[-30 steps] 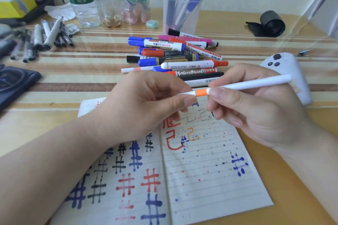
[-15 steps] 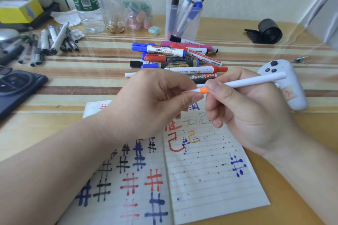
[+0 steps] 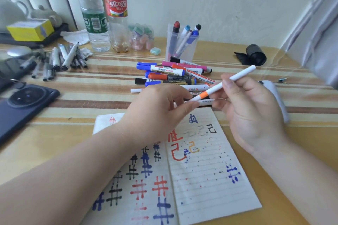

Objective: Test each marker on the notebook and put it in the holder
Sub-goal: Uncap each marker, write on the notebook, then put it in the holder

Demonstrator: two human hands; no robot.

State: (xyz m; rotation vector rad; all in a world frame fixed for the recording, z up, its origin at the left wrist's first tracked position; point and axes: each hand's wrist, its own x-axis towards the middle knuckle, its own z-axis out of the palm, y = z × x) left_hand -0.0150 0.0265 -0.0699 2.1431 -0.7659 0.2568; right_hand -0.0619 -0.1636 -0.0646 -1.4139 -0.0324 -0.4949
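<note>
phone left | cola bottle back | black roll, maybe tape, right

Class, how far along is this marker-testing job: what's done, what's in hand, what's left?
Done: four markers stand in the holder, and the notebook carries many test marks. In hand: the right hand holds a white marker, the left hand pinching its near end; it isn't in the holder yet. Left: the pile of markers behind the notebook.

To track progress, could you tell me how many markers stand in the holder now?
4 in the clear holder: the red-capped marker at left, the light-blue-capped marker in the middle, the black-capped marker at right, the blue-capped marker just below it. Others may be hidden.
</note>
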